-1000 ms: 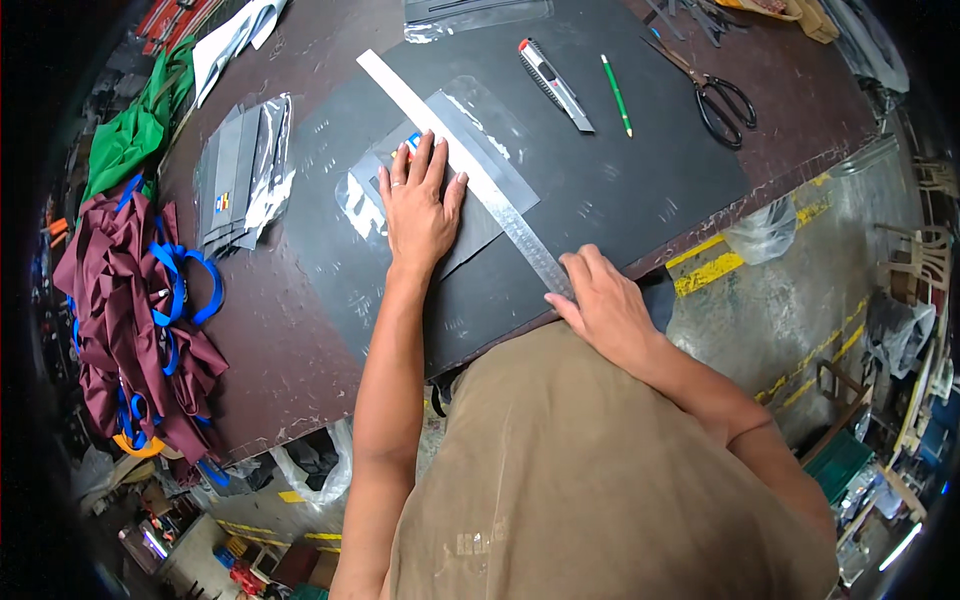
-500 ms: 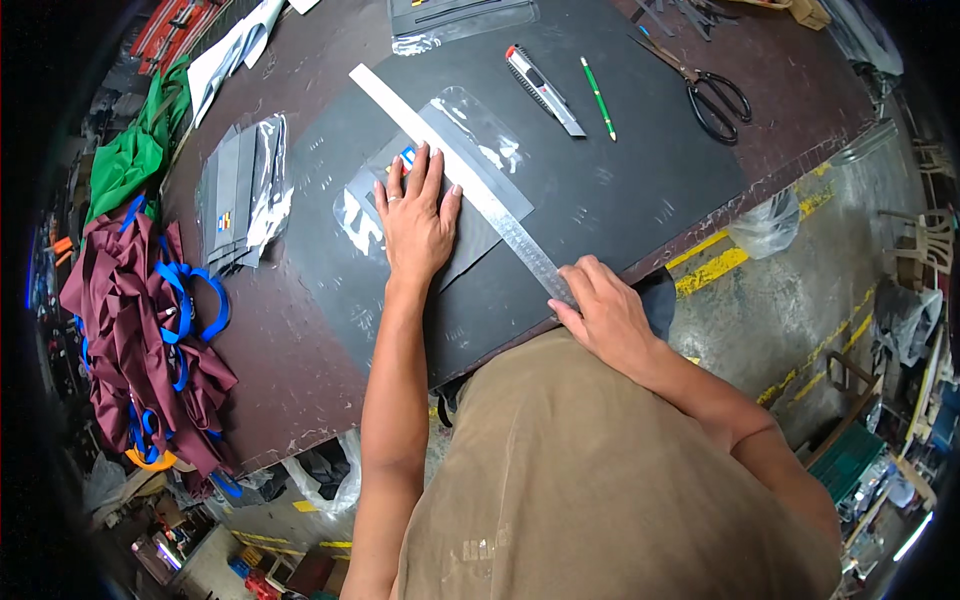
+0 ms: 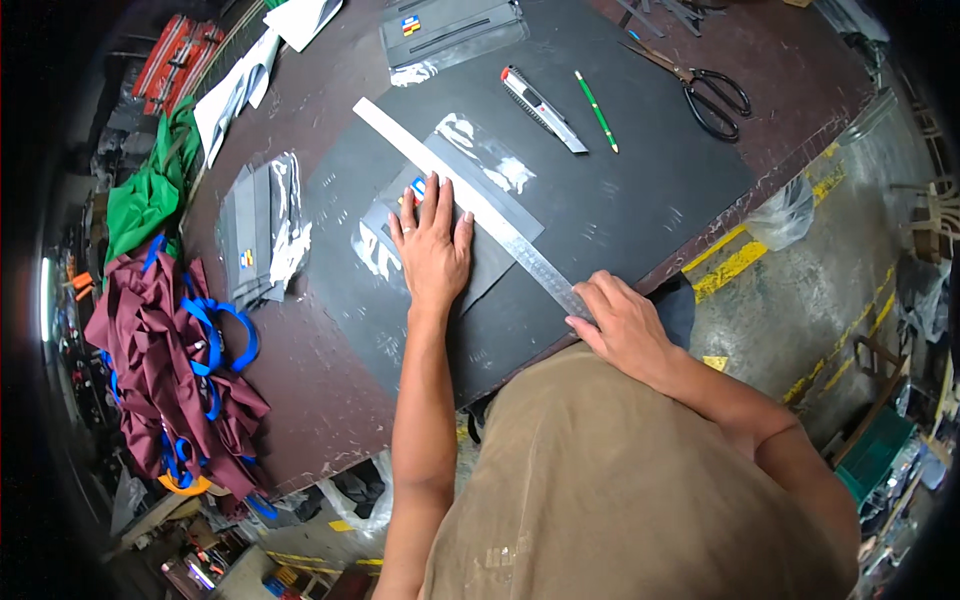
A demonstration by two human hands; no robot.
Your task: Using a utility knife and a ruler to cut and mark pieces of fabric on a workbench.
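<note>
My left hand lies flat, fingers spread, on a grey pouch in a clear plastic sleeve that rests on a black cutting mat. A long metal ruler runs diagonally across the sleeve, right beside my left fingertips. My right hand presses on the ruler's near end at the table's front edge.
A utility knife, a green pencil and black scissors lie on the far side of the mat. A stack of wrapped grey pouches sits to the left. Maroon bags with blue straps and green cloth pile at the left edge.
Both hands stay on the pouch and the ruler. The view has shifted slightly; nothing has visibly moved on the table.
</note>
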